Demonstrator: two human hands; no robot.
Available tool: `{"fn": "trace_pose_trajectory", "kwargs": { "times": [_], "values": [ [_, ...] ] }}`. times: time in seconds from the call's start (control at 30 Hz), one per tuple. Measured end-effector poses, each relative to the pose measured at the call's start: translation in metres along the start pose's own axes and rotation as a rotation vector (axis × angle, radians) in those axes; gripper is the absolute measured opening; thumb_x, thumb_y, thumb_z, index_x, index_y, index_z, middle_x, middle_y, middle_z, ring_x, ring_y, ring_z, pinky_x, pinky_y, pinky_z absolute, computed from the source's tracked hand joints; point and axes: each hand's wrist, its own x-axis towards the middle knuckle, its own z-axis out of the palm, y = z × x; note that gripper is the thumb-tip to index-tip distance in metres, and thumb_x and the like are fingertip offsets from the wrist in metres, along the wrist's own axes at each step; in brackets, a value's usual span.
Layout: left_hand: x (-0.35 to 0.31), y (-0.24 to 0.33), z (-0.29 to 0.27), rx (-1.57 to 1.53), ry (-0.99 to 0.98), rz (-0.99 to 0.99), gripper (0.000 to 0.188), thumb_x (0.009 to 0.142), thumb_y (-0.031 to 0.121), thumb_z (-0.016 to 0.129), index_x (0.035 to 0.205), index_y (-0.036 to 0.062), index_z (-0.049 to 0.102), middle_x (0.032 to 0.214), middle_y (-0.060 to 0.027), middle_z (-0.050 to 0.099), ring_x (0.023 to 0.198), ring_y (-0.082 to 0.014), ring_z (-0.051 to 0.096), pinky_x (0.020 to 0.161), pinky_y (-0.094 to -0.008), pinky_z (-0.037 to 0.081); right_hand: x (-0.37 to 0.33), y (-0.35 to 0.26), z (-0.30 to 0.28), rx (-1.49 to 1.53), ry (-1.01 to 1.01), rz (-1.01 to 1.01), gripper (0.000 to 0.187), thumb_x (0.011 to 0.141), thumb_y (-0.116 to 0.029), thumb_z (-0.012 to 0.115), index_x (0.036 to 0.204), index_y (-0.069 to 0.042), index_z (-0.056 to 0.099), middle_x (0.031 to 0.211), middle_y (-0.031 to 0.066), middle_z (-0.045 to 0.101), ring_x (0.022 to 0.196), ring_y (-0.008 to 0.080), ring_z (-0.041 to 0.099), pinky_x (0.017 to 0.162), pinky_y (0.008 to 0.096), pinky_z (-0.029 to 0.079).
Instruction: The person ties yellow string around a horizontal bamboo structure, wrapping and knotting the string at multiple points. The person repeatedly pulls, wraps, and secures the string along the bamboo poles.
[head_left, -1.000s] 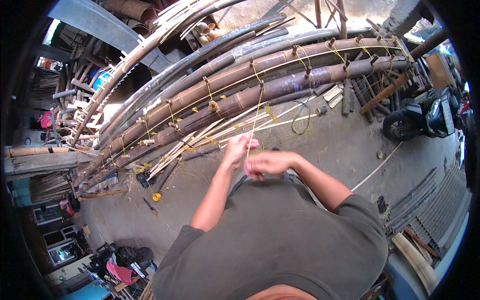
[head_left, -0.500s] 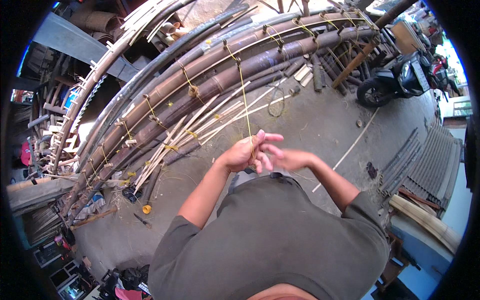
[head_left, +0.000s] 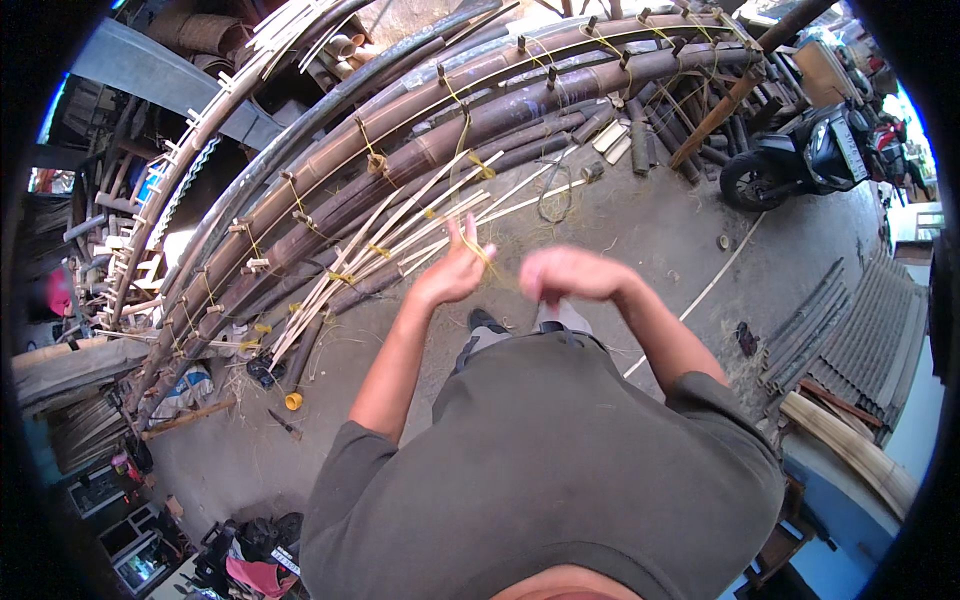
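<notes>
A thin yellow string [head_left: 478, 252] loops about the raised fingers of my left hand [head_left: 455, 272], which holds it in front of my body. Just to the right, my right hand [head_left: 568, 273] is curled and blurred by motion. Faint yellow strands stretch between the two hands, and the right fingers appear closed on them. Beyond my hands a long bent bamboo pole [head_left: 430, 150] lies in a curve, with dark pegs and yellow string ties along it. A bundle of pale split bamboo strips [head_left: 385, 235] lies on the floor just past my left hand.
A parked motorbike [head_left: 800, 160] stands at the far right. Corrugated sheets [head_left: 860, 335] lean at the right, near a pale strip [head_left: 700, 297] on the concrete floor. A coil [head_left: 554, 195] lies beyond my hands. At the left are a yellow ring [head_left: 293, 401] and a dark tool [head_left: 285, 425].
My hands have moved apart, the left going left and up. The string that ran taut from the pole to my left hand now hangs slack. My right hand has risen beside it.
</notes>
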Motion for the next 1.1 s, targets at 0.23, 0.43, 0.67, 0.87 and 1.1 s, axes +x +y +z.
{"fn": "trace_pose_trajectory", "kwargs": {
  "times": [0.23, 0.43, 0.67, 0.87, 1.1],
  "values": [
    [0.027, -0.010, -0.028, 0.345, 0.038, -0.325, 0.076, 0.099, 0.049, 0.040, 0.153, 0.0081, 0.005, 0.149, -0.0203, 0.030, 0.114, -0.0262, 0.058, 0.078, -0.0338, 0.057, -0.009, 0.005, -0.081, -0.023, 0.355, -0.099, 0.019, 0.095, -0.020, 0.046, 0.087, -0.008, 0.059, 0.081, -0.0015, 0.058, 0.072, 0.0096, 0.056, 0.064, 0.0261, 0.048],
    [0.056, 0.024, 0.040, 0.097, 0.362, 0.257, 0.074, 0.099, 0.045, 0.045, 0.151, 0.0058, 0.012, 0.144, -0.0227, 0.038, 0.111, -0.0255, 0.061, 0.079, -0.0352, 0.057, -0.014, 0.037, -0.078, -0.308, -0.111, -0.045, 0.023, 0.097, -0.022, 0.044, 0.092, -0.005, 0.059, 0.081, -0.0001, 0.058, 0.072, 0.0088, 0.056, 0.067, 0.0251, 0.047],
    [0.070, 0.006, 0.045, 0.345, 0.515, 0.151, 0.069, 0.101, 0.042, 0.042, 0.151, 0.0091, 0.009, 0.150, -0.0199, 0.024, 0.117, -0.0314, 0.055, 0.082, -0.0335, 0.057, -0.025, -0.002, -0.086, -0.160, -0.410, -0.034, 0.025, 0.099, -0.023, 0.042, 0.095, -0.006, 0.059, 0.080, 0.0013, 0.059, 0.073, 0.0103, 0.058, 0.066, 0.0284, 0.049],
    [0.068, -0.013, -0.012, 0.254, 0.063, -0.266, 0.067, 0.100, 0.048, 0.039, 0.153, 0.0183, 0.012, 0.153, -0.0190, 0.021, 0.114, -0.0281, 0.057, 0.076, -0.0359, 0.058, -0.025, -0.003, -0.124, -0.239, 0.124, -0.078, 0.022, 0.096, -0.020, 0.044, 0.091, -0.005, 0.060, 0.082, 0.0016, 0.058, 0.072, 0.0108, 0.058, 0.061, 0.0271, 0.049],
    [0.076, 0.017, 0.047, 0.131, 0.149, 0.175, 0.065, 0.101, 0.044, 0.040, 0.147, 0.0013, 0.026, 0.134, -0.0209, 0.051, 0.098, -0.0285, 0.067, 0.077, -0.0394, 0.059, -0.027, 0.039, -0.121, -0.700, -0.047, -0.007, 0.027, 0.097, -0.025, 0.044, 0.092, -0.005, 0.061, 0.075, 0.0038, 0.057, 0.071, 0.0143, 0.059, 0.064, 0.0309, 0.049]
  ]
}}
